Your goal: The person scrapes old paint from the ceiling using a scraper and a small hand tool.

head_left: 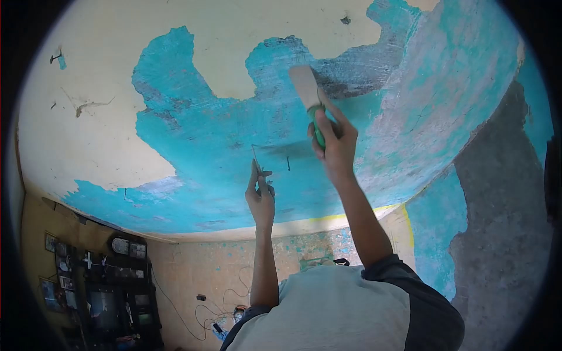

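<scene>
My right hand (338, 145) is wrapped round the green handle of a paint scraper (304, 86). The flat, pale blade points up and left, at or close to bared grey patches on the painted surface (216, 131). Lower and to the left, my left hand (261, 202) is raised with its fingers pinched together. A thin line shows just above its fingertips, and what the fingers hold, if anything, is too small to name. A dark nail (288, 163) sticks out of the turquoise area between the two hands.
Cream paint (228, 52) with ragged edges borders the turquoise. More nails or hooks (57, 57) project at the upper left. A dark shelf unit (111, 286) with pictures stands at lower left. Loose cables (202, 319) trail nearby. A bare grey patch (503, 205) covers the right side.
</scene>
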{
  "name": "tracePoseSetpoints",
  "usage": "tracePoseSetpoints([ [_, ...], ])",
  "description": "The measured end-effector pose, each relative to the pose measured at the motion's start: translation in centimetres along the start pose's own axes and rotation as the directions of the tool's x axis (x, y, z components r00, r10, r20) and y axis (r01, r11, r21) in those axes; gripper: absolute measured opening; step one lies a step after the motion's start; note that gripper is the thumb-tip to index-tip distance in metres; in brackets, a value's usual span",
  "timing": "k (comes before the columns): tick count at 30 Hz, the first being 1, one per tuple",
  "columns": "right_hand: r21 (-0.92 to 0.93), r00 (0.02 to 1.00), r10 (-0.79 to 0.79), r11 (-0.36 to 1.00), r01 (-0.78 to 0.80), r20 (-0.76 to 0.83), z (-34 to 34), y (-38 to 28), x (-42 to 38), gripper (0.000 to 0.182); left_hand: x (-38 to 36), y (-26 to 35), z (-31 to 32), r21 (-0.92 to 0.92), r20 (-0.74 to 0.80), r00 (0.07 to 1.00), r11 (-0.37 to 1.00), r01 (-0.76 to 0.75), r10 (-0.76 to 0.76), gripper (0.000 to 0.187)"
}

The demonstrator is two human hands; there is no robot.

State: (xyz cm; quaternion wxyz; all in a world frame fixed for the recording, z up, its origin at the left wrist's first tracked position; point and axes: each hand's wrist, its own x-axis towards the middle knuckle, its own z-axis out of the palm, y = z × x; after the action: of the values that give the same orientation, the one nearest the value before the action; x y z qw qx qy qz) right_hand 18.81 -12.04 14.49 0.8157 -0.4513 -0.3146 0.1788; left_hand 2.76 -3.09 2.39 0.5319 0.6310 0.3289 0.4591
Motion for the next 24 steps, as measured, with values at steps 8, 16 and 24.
tracePoseSetpoints([
  [8, 0.044, 1.000, 0.001, 0.999, -0.002, 0.021, -0.4, -0.2, 0.5, 0.049, 0.0, 0.2, 0.0, 0.043, -0.004, 1.000, 0.999, -0.014, 0.014, 0.047],
  [16, 0.093, 0.998, -0.025, 0.996, 0.020, 0.054, 1.2, -2.5, 1.8, 0.049, 0.0, 0.5, 0.1, 0.016, -0.014, 1.000, 1.000, 0.001, -0.001, 0.047],
  [24, 0.093, 0.999, -0.021, 0.996, 0.018, 0.034, 1.0, -2.7, 1.9, 0.049, -0.3, 0.4, 0.3, -0.002, -0.011, 1.000, 1.000, 0.013, -0.013, 0.047],
])
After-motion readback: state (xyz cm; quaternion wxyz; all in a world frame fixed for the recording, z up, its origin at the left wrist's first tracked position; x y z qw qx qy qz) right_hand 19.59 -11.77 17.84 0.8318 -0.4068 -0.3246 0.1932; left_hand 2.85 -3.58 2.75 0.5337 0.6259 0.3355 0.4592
